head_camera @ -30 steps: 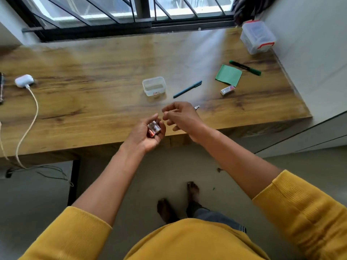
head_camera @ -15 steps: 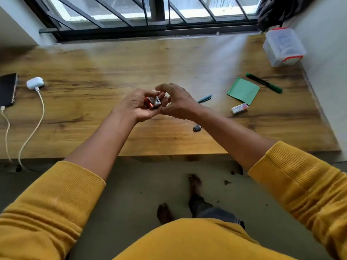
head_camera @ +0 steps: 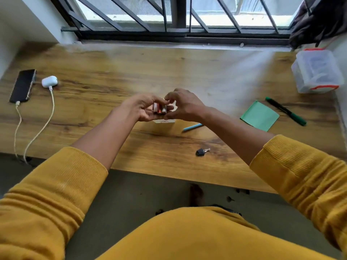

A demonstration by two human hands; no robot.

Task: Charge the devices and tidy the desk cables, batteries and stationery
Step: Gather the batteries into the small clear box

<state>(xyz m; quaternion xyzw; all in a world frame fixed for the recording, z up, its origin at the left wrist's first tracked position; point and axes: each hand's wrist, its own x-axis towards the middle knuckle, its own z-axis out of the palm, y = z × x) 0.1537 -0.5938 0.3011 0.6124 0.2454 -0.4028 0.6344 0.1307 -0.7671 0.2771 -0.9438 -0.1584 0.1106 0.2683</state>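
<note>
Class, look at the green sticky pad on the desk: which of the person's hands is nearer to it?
Right. The right hand is nearer the green sticky pad, which lies to its right; the left hand is beyond it, further left.

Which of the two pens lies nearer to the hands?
The blue pen, just beside the right hand's wrist. The green pen lies far right, beyond the green paper.
</note>
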